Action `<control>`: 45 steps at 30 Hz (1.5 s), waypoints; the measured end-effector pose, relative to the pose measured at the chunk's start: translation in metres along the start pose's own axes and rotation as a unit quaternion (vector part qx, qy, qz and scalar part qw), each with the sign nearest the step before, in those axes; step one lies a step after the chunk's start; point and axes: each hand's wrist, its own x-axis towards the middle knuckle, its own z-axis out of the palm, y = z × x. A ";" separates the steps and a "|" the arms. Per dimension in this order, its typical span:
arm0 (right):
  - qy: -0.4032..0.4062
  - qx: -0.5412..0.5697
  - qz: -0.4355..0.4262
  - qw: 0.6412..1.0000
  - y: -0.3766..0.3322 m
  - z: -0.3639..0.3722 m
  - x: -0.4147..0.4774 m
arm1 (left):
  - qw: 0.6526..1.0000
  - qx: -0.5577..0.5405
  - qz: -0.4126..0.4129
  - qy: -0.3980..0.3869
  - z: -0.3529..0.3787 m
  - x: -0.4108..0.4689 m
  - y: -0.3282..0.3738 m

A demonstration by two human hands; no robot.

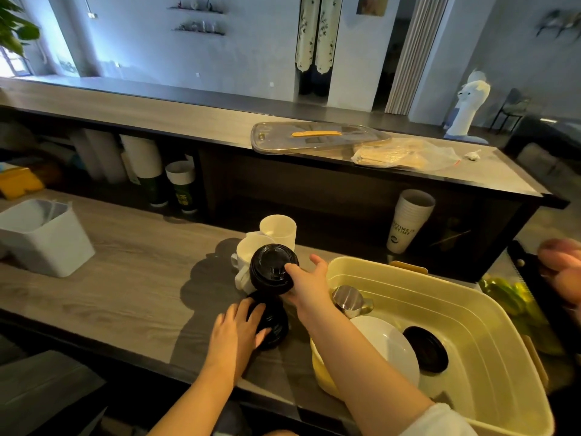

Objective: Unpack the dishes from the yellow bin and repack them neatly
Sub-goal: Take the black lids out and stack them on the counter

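Observation:
The yellow bin [490,313] sits at the right on the wooden counter. Inside it lie a white plate [390,344], a steel pitcher [347,298] and a black lid [426,349]. My right hand [306,283] grips a stack of black lids [270,267] just left of the bin, above the counter. My left hand [234,330] rests with spread fingers on another stack of black lids [273,322] lying on the counter. Two white mugs [278,229] stand right behind the held stack.
A white container [44,237] stands at the left of the counter. The bin's clear lid [314,138] and a plastic bag [405,154] lie on the raised bar behind. Stacked paper cups [408,220] stand under the bar. Another person's hand [562,272] shows at the right edge.

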 end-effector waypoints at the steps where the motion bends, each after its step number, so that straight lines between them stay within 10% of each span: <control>1: 0.005 0.002 0.000 1.000 0.002 0.002 -0.001 | 1.000 -0.009 0.002 0.005 0.001 0.000 0.001; 24: 0.094 -0.039 -0.020 0.995 0.031 0.016 -0.009 | 0.987 -0.147 -0.058 0.040 0.028 -0.012 0.007; 30: 0.132 -0.114 -0.045 0.984 0.062 0.022 -0.019 | 0.918 -0.308 -0.251 0.002 0.030 -0.019 0.014; 45: 0.108 -0.239 -0.003 0.965 0.077 0.011 0.006 | 0.835 -0.501 -0.215 -0.083 0.017 -0.005 0.015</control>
